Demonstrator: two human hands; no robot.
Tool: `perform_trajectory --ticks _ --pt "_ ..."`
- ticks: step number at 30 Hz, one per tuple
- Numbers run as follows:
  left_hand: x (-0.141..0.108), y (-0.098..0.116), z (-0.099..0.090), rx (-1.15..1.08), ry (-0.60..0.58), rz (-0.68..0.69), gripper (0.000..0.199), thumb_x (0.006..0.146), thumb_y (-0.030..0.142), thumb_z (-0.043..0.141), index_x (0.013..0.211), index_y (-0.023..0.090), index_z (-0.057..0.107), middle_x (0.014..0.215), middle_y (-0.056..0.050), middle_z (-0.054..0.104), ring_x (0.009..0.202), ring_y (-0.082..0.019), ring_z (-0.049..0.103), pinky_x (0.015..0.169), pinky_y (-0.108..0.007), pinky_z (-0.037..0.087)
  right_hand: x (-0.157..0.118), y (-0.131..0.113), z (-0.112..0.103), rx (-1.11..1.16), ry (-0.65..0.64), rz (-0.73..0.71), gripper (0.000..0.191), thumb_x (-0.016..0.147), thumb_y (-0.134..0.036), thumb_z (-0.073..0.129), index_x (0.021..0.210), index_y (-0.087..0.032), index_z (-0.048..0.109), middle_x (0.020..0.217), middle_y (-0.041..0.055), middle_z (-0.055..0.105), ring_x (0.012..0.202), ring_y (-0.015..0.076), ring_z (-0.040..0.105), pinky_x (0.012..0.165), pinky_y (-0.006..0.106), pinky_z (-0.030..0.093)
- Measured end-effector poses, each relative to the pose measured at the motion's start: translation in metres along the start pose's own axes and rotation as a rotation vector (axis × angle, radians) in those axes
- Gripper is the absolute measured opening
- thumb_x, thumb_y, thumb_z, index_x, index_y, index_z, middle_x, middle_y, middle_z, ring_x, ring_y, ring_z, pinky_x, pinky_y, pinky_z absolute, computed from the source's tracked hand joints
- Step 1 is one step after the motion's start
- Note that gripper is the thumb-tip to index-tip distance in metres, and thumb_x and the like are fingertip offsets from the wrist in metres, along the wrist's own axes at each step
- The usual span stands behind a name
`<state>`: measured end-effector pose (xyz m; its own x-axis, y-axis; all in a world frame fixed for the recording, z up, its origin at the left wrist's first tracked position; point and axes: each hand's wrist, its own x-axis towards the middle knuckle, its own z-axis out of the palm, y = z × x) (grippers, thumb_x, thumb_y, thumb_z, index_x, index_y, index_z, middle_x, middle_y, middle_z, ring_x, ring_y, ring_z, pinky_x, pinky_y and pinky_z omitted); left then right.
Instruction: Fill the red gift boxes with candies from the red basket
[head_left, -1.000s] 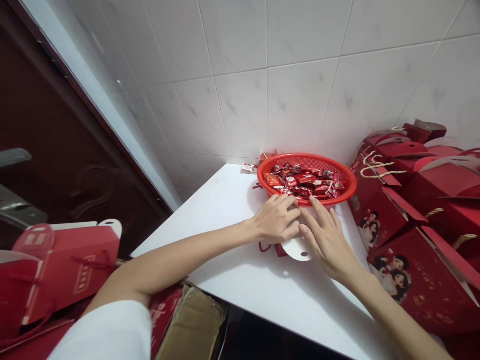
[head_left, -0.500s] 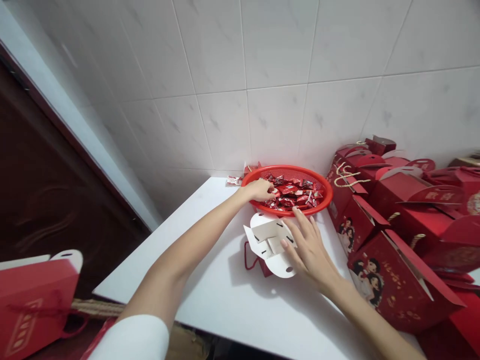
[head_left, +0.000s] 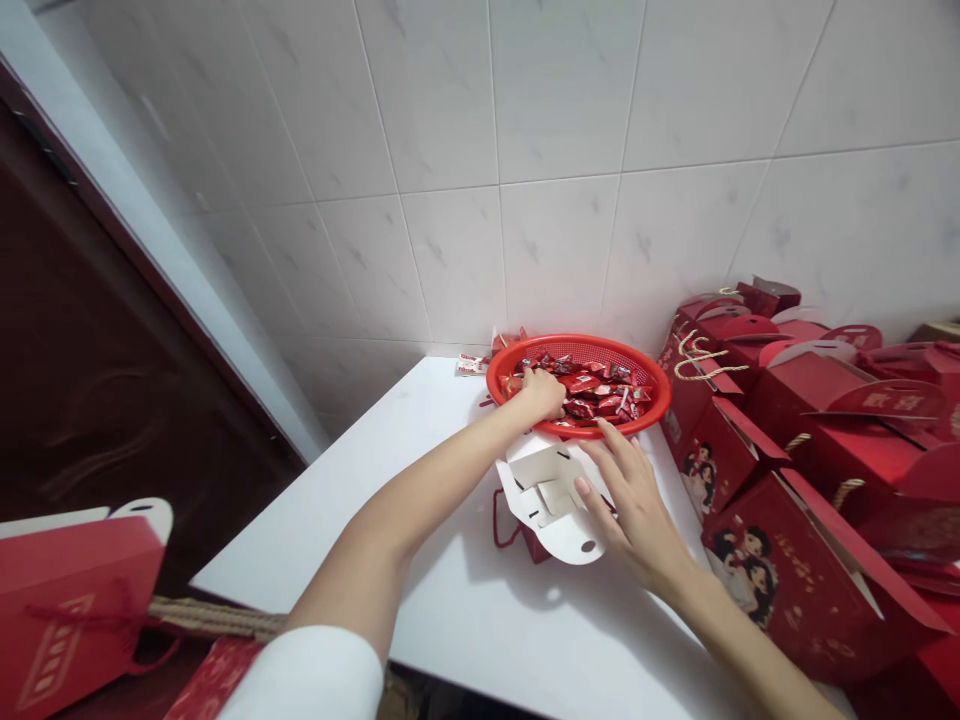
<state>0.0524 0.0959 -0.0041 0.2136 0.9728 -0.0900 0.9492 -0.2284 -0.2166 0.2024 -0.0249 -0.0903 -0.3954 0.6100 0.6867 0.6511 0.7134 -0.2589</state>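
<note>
A red plastic basket stands against the wall, holding many wrapped candies in red wrappers. My left hand reaches over its left rim into the candies. Its fingers are curled down among them, and what they hold, if anything, is hidden. In front of the basket is a small gift box, red outside and white inside, with its flaps spread and a red cord handle at its left. My right hand rests at the box's right side, fingers stretched and apart. The part of the box beneath that hand is hidden.
Many red gift boxes with gold rope handles are stacked along the right. Another red box is at the lower left. Small packets lie left of the basket on the white table. A tiled wall rises behind.
My left hand has moved slightly right and deeper into the candies, its fingers now more curled. My right hand stays by the open box. The view has shifted a little.
</note>
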Motion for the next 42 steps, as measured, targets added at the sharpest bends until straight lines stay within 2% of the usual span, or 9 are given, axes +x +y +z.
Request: perform_trajectory --ticks 3,8,14,18,21,25,30,36,42 --pt "-0.001 0.003 0.004 0.000 0.015 -0.015 0.037 0.088 0.025 0.064 0.121 0.010 0.070 0.126 -0.026 0.064 0.122 -0.036 0.058 0.101 -0.046 0.047 -0.001 0.000 0.000 0.008 0.009 0.007 0.038 0.105 -0.038 0.037 0.135 -0.018 0.050 0.152 0.0209 0.040 0.143 0.0325 0.039 0.114 0.058 0.035" --pt "0.003 0.002 0.008 -0.001 -0.001 -0.037 0.042 0.085 0.030 0.068 0.122 0.011 0.069 0.123 -0.025 0.066 0.126 -0.042 0.054 0.102 -0.057 0.044 -0.001 0.001 -0.001 0.032 0.004 0.022 0.039 0.105 -0.039 0.037 0.137 -0.020 0.049 0.153 0.0197 0.039 0.142 0.0332 0.040 0.113 0.059 0.037" --pt "0.006 0.000 0.008 -0.029 0.007 0.032 0.033 0.084 0.020 0.068 0.116 0.012 0.072 0.117 -0.022 0.070 0.114 -0.034 0.065 0.098 -0.046 0.051 -0.002 0.002 0.000 0.029 0.009 0.033 0.038 0.105 -0.038 0.037 0.136 -0.020 0.050 0.154 0.0190 0.039 0.142 0.0334 0.041 0.113 0.059 0.037" --pt "0.005 -0.001 0.008 -0.055 0.040 0.059 0.031 0.085 0.022 0.068 0.114 0.012 0.072 0.115 -0.021 0.071 0.113 -0.033 0.065 0.099 -0.047 0.051 -0.002 0.002 0.000 0.022 0.006 0.056 0.039 0.104 -0.040 0.038 0.135 -0.020 0.051 0.154 0.0191 0.039 0.142 0.0339 0.041 0.112 0.058 0.039" --pt "0.004 -0.004 0.006 -0.084 0.063 0.066 0.028 0.081 0.016 0.069 0.109 0.014 0.074 0.112 -0.020 0.071 0.114 -0.034 0.065 0.099 -0.042 0.050 -0.003 0.002 0.000 0.019 0.002 0.059 0.039 0.104 -0.040 0.038 0.135 -0.020 0.051 0.154 0.0187 0.040 0.142 0.0335 0.041 0.112 0.057 0.039" --pt "0.000 -0.016 0.000 -0.133 0.083 0.084 0.026 0.079 0.008 0.064 0.100 0.016 0.076 0.107 -0.016 0.074 0.107 -0.032 0.068 0.092 -0.037 0.053 -0.003 0.002 0.000 0.008 0.003 0.059 0.039 0.105 -0.040 0.038 0.134 -0.018 0.052 0.153 0.0201 0.040 0.142 0.0339 0.040 0.112 0.058 0.038" --pt "-0.007 -0.037 -0.002 -0.223 0.150 0.108 0.031 0.079 0.008 0.059 0.101 0.023 0.076 0.104 -0.008 0.075 0.101 -0.027 0.069 0.083 -0.032 0.053 -0.002 0.002 0.000 0.022 0.004 0.070 0.038 0.105 -0.040 0.038 0.133 -0.019 0.052 0.152 0.0196 0.040 0.141 0.0338 0.041 0.112 0.059 0.037" --pt "-0.004 -0.057 -0.007 -0.374 0.308 0.100 0.031 0.083 0.012 0.057 0.107 0.023 0.074 0.116 -0.005 0.073 0.108 -0.025 0.066 0.091 -0.032 0.050 -0.002 0.002 0.000 0.031 0.002 0.084 0.039 0.104 -0.042 0.038 0.133 -0.020 0.053 0.152 0.0191 0.041 0.141 0.0335 0.041 0.111 0.058 0.039" --pt "0.001 -0.074 -0.005 -0.555 0.341 0.168 0.028 0.083 0.012 0.057 0.104 0.019 0.074 0.110 -0.004 0.074 0.102 -0.021 0.066 0.093 -0.031 0.049 -0.002 0.002 0.000 0.028 0.009 0.083 0.038 0.104 -0.041 0.039 0.131 -0.019 0.054 0.152 0.0193 0.042 0.141 0.0334 0.042 0.112 0.058 0.039"
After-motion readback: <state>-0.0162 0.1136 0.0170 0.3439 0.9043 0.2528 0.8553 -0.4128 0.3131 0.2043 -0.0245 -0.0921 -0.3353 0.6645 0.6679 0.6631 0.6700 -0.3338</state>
